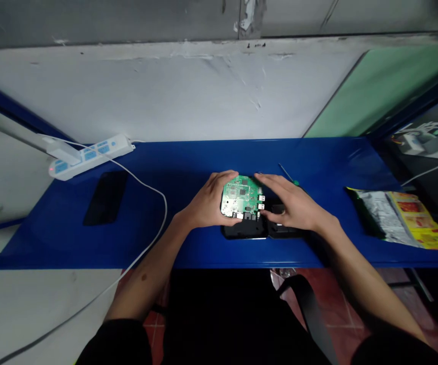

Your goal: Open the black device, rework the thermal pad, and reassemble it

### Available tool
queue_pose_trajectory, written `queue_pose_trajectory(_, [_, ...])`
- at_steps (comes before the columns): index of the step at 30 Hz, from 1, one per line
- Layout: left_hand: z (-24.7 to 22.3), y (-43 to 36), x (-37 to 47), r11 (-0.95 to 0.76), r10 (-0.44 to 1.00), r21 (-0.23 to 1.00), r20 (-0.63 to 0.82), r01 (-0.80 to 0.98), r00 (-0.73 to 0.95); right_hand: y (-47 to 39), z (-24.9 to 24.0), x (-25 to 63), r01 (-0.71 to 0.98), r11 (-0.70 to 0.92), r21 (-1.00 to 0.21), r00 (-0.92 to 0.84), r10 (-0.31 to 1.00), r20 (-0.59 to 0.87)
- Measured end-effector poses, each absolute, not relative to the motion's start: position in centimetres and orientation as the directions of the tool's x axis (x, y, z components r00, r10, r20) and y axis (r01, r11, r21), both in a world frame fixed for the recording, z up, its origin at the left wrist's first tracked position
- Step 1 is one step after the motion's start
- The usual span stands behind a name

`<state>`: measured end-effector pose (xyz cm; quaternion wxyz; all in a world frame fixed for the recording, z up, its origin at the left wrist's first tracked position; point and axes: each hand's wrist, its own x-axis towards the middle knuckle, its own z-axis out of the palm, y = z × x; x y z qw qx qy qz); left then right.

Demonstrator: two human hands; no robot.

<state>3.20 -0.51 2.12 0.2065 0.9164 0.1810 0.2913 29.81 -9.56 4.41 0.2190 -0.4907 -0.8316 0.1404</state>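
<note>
A green circuit board (243,192) is tilted up in front of me, with metal ports along its right and lower edges. My left hand (209,200) is closed on the board's left side, fingers at the upper edge and thumb at the lower. At the right side, my right hand (295,203) has its fingertips at the upper corner and its thumb by the lower ports, gripping that edge. Beneath the board, a black plastic casing half (244,230) lies on the table. Another black casing part (280,233) lies beside it, partly covered by my right hand.
A screwdriver (287,172) with a green handle lies behind my right hand on the blue table (196,253). On the left are a black phone-like slab (106,197), a white power strip (93,156) and a white cable (154,190). A yellow and silver packet (401,218) lies right.
</note>
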Motion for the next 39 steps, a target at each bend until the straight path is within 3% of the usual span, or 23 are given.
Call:
queue_pose_trajectory(9, [2.8,-1.4,3.3,-0.837,0.445,0.505,0.408,0.209,0.797,-10.2,5.7,29.5,0.826,0.445,-0.345,-0.416,0.895,0.16])
queue_pose_trajectory(25, [1.0,-5.1,0.6,-0.732,0.577,0.569,0.225,0.375,0.785,-12.1,3.1,30.1,0.765,0.375,-0.524,-0.302,0.927,0.222])
queue_pose_trajectory(39, [0.0,-5.0,1.0,-0.743,0.576,0.532,0.199,0.407,0.793,-12.6,2.9,29.8,0.774,0.372,-0.512,-0.335,0.927,0.167])
